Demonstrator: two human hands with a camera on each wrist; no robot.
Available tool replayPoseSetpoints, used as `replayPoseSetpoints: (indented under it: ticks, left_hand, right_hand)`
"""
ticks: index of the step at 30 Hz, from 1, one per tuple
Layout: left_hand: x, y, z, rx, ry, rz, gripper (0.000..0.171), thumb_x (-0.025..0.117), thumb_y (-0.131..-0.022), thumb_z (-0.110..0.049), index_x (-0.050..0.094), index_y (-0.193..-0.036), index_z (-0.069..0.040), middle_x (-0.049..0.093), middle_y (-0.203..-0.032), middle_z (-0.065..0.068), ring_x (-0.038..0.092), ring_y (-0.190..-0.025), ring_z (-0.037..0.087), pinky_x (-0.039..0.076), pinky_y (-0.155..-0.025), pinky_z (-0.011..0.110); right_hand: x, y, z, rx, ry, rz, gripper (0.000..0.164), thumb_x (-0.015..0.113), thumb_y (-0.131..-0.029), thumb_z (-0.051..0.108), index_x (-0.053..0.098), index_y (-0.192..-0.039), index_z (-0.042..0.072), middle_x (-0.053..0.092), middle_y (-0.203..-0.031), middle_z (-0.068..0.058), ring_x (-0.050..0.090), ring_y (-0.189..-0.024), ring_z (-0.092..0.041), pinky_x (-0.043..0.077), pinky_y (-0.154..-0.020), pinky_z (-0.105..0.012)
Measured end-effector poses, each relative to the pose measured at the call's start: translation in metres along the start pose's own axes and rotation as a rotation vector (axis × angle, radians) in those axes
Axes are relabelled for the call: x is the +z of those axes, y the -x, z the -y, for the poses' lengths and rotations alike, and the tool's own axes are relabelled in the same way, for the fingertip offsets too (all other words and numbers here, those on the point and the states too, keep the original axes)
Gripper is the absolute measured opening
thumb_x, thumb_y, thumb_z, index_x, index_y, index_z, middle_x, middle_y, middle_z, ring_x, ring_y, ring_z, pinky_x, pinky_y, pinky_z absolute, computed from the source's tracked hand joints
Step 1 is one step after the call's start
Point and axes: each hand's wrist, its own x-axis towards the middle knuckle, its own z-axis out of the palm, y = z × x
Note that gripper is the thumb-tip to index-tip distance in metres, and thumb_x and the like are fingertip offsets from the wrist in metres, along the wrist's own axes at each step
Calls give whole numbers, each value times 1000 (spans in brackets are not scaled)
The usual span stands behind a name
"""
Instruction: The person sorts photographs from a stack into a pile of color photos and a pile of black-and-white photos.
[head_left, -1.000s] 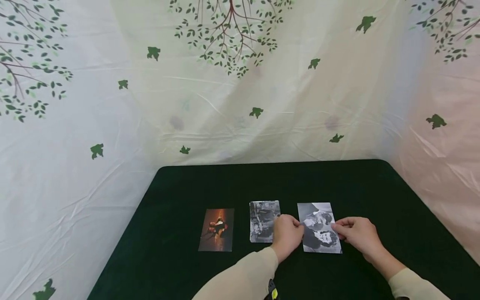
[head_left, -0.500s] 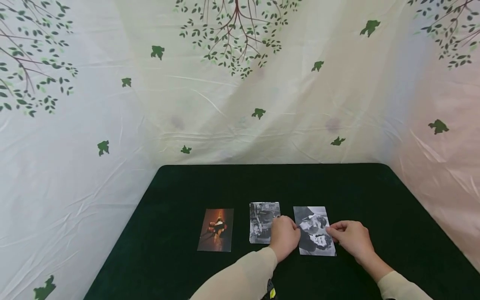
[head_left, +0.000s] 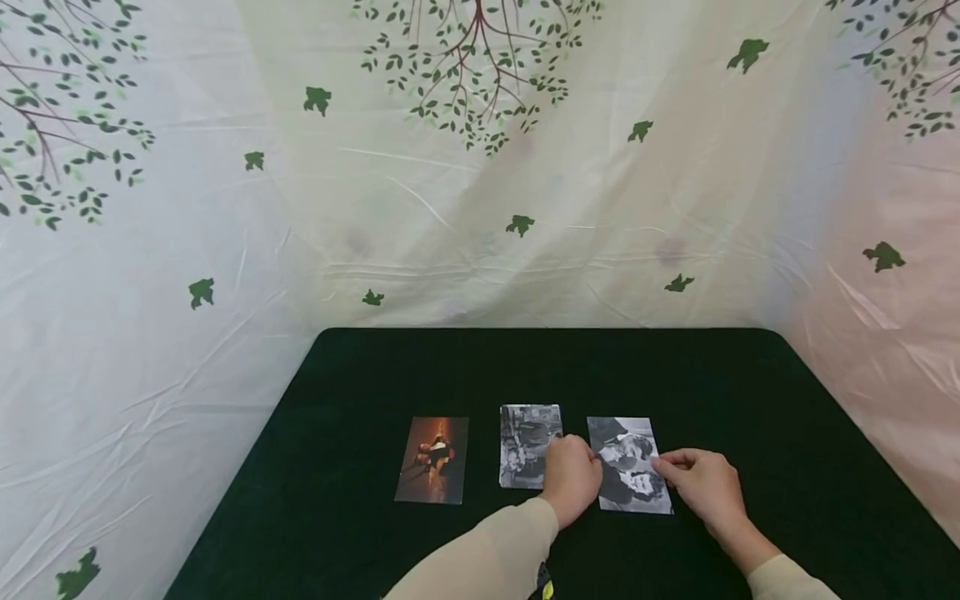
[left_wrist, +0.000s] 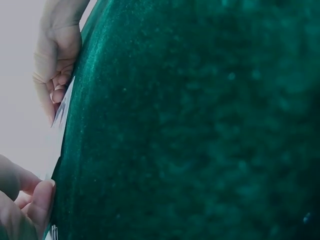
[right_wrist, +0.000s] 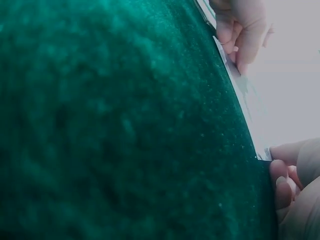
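A black-and-white photo card [head_left: 628, 471] showing two heads lies on the dark green table, slightly turned. My left hand [head_left: 572, 477] pinches its left edge between thumb and fingers. At the opposite edge my right hand [head_left: 708, 487] grips the card with thumb and forefinger. In the left wrist view the card [left_wrist: 61, 120] appears almost edge-on between both hands. The right wrist view shows it thin and flat, near the tabletop [right_wrist: 125, 125]. A stack of black-and-white photo cards [head_left: 525, 446] sits just left, its lower right corner hidden behind my left hand.
An orange-brown photo card [head_left: 432, 460] lies further left on the table [head_left: 637, 367]. Behind and beside the table hangs a pale cloth [head_left: 450, 250] printed with branches and green birds. The table's back corners are rounded.
Both hands and the two-heads photo card have shifted a little left and toward the person, mostly in the first half second. The stack and the orange-brown card stay in place.
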Motion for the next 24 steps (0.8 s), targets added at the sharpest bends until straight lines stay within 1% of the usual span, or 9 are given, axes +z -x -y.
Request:
replayPoseSetpoints:
  ticks: [5,10,14,18,21,24]
  left_hand:
    - [2,0,1,-4,-7,-5,42,67,-82,-4,53,-44,-15,43,-42,-10,44,-53,7,34,-51,25]
    - [4,0,0,25,-39,-31,46,67,-83,-5,49,-42,-15,41,-41,-10,44,-55,7,33,-51,24]
    - [7,1,0,40,-80,-46,48,67,-82,-6,46,-40,-15,38,-39,-9,42,-54,7,30,-49,24]
    - [8,1,0,39,-99,-36,49,66,-83,-6,46,-40,-15,37,-38,-9,41,-50,6,29,-46,25]
    - [8,2,-1,48,-109,-35,49,66,-84,-7,46,-40,-16,37,-38,-9,42,-48,6,29,-44,25]
    - [7,3,-1,62,-124,-49,49,67,-84,-7,47,-40,-16,38,-38,-10,43,-48,5,31,-45,25]
  right_hand:
    - [2,0,-1,-15,15,-27,37,69,-87,41,73,-102,8,69,-94,-5,57,-75,-18,44,-59,-31]
    - [2,0,-2,-15,34,-46,37,69,-86,42,74,-101,8,69,-96,-7,56,-76,-19,42,-59,-31]
    - [2,0,-2,-10,54,-50,37,69,-87,43,74,-100,9,69,-98,-8,56,-78,-20,41,-60,-32]
    - [3,-1,-3,-4,60,-47,37,68,-87,43,74,-100,9,68,-99,-9,56,-79,-20,40,-61,-32]
    - [4,-1,-4,-1,58,-47,37,68,-87,43,73,-100,9,68,-100,-9,56,-80,-20,40,-61,-32]
    - [4,-2,-5,-2,56,-50,36,69,-87,42,73,-100,9,68,-99,-9,56,-80,-20,40,-61,-32]
